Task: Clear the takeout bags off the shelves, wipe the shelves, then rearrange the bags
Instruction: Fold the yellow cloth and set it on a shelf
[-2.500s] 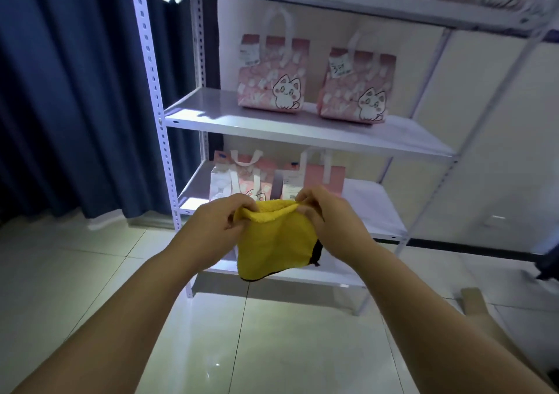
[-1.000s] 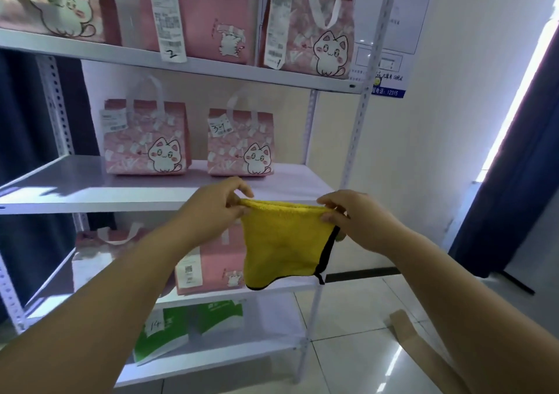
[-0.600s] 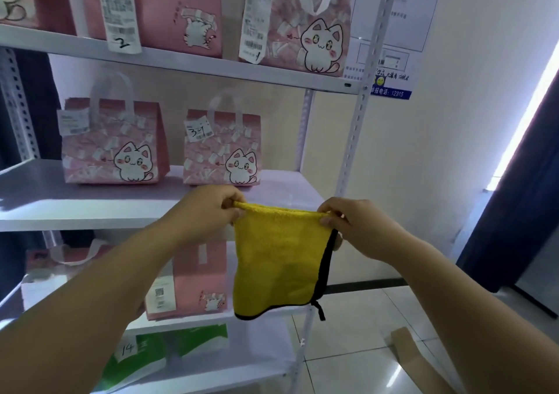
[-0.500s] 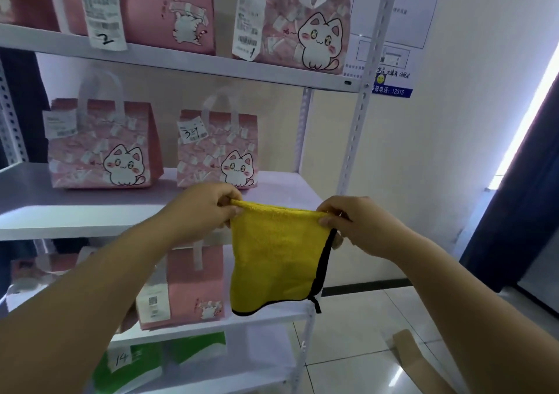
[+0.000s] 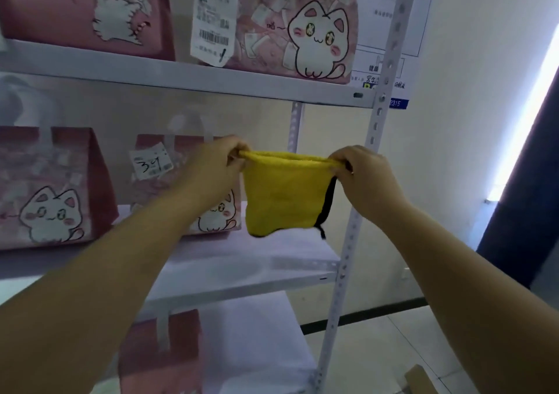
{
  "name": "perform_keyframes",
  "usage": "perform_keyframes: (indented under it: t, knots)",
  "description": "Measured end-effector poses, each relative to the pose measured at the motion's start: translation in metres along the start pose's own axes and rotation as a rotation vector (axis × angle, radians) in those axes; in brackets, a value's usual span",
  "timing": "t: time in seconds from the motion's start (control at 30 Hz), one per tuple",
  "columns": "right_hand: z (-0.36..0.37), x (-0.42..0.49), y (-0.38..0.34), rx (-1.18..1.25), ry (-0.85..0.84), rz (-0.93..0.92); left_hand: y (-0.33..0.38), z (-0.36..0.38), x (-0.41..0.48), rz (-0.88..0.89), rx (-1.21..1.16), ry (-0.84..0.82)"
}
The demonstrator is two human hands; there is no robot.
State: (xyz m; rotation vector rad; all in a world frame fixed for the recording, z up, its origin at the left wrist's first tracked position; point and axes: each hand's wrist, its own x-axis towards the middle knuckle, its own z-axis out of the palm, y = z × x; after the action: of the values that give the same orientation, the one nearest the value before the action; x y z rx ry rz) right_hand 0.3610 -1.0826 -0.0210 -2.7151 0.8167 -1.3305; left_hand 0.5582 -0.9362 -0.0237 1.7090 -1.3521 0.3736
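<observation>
Your left hand and right hand each have a closed grip on a top corner of the yellow cloth, which hangs before the middle shelf. Pink takeout bags stand on it.

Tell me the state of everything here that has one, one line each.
yellow cloth: hanging, stretched between both hands.
left hand: pinches the cloth's top left corner.
right hand: pinches its top right corner.
top-shelf cat bag: upright, not yet cleared.
bag tagged 34: upright on the middle shelf.
</observation>
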Motion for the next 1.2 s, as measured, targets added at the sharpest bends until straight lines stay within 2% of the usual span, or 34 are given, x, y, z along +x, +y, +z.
perform_keyframes:
  t: [0.1,0.27,0.33,0.47,0.63,0.8,0.9,1.03,1.2]
  knots:
    - [0.021,-0.006,0.018,-0.015,-0.028,-0.01,-0.022,0.027,0.0,0.005,-0.027,-0.084]
    - [0.053,-0.041,0.039,-0.081,-0.485,0.003,-0.057,0.07,-0.039,-0.084,-0.049,-0.352]
    - [0.06,-0.049,0.041,-0.066,-0.566,0.02,-0.067,0.079,-0.05,-0.134,-0.06,-0.415]
    - [0.07,-0.047,0.045,-0.005,-0.545,0.062,-0.08,0.089,-0.049,-0.192,-0.131,-0.406]
    - [0.097,-0.029,0.058,-0.013,-0.555,0.134,-0.094,0.105,-0.035,-0.25,-0.112,-0.424]
    - [0.133,-0.018,0.066,-0.182,-0.605,0.164,-0.105,0.123,-0.028,-0.309,0.011,-0.468]
    - [0.145,-0.024,0.065,-0.239,-0.62,0.13,-0.106,0.133,-0.032,-0.27,0.085,-0.456]
    - [0.138,-0.037,0.059,-0.091,-0.696,0.038,-0.103,0.134,-0.039,-0.136,0.106,-0.447]
    - [0.124,-0.055,0.056,-0.04,-0.855,-0.062,-0.097,0.127,-0.049,-0.04,0.077,-0.59]
